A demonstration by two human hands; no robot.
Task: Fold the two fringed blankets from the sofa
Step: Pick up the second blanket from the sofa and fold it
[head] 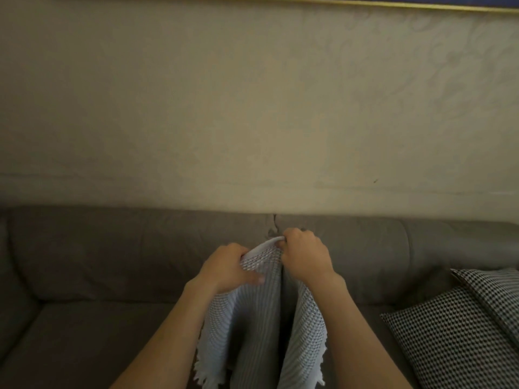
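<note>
1. One grey sofa [84, 262] is seen across the lower view, from 8 o'clock to 4 o'clock, under one pale wall [252, 108].
2. The left grip [224, 272], near 6 o'clock, is clamped on the blanket's upper edge, with one digit laid across the weave.
3. One fringed blanket [261, 318], white and grey, is held up in front of the sofa back by two hands. It hangs in two folds toward 6 o'clock, and fringe [202, 372] is shown at the bottom edges.
4. The right grip [304, 255], at 1 o'clock from the left grip and just beside it, is clamped on the blanket's top fold, fingers curled round it.
5. Two black-and-white patterned cushions [455, 338] are seen at 4 o'clock, overlapping on the sofa and well apart from the blanket.
</note>
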